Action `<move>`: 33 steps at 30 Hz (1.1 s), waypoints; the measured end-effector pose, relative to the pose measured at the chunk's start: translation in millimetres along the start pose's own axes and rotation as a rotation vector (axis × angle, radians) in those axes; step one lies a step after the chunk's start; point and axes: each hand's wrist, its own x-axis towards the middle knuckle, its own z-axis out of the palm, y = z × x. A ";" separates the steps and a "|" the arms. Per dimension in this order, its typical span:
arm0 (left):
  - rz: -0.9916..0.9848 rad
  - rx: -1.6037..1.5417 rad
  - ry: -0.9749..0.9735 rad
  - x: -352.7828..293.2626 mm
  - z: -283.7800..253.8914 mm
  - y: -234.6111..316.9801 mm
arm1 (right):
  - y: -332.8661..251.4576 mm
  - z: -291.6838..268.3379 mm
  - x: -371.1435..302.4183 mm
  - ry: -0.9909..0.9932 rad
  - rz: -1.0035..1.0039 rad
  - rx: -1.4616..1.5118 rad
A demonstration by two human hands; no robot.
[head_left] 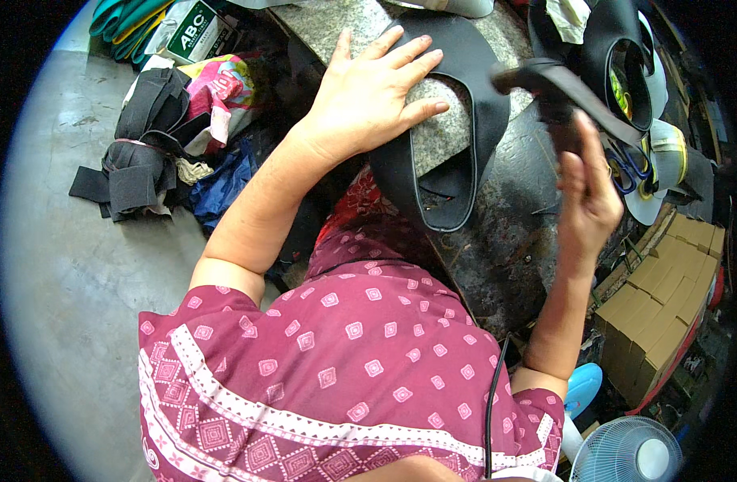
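Resting left hand (364, 104) flat on black looped piece (489, 108), fingers apart; raising blurred dark tool (587, 96) at right, right hand (591, 193) clamped on it.

The left hand (372, 100) hides part of the black loop (491, 112). Right of the loop, the dark tool (568, 87) in the right hand (589, 193) is too blurry to name. Below the loop, off to its right, the bottom edge cuts the fan (618, 456).

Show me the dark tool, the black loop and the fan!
Dark tool (566, 83): head view, on its long, blurred upper part.
Black loop (491, 116): head view, on its right side.
Fan (652, 459): head view, on its pale middle.
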 end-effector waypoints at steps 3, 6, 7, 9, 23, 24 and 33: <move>-0.001 0.006 -0.006 -0.4 -0.6 -0.6 | 2.9 13.9 -1.6 -0.109 -0.118 -0.197; -0.015 0.010 0.044 -3.7 0.3 -0.9 | 9.7 7.1 2.4 -0.063 -0.086 -0.410; -0.021 0.022 0.056 -5.2 1.1 -1.0 | 10.2 0.9 3.8 -0.065 -0.063 -0.459; -0.054 -0.004 0.094 -9.4 3.8 1.1 | 9.3 -3.5 5.8 0.046 -0.057 -0.304; -0.349 -0.081 0.188 10.2 4.6 -30.1 | 27.7 -27.0 -32.3 0.015 0.061 -0.152; -0.346 -0.105 0.198 11.0 4.1 -29.9 | 27.4 -34.7 -40.9 0.009 0.088 -0.180; -0.397 -0.949 0.105 29.0 9.5 -18.0 | 21.9 -49.9 -90.8 -0.039 0.109 -0.447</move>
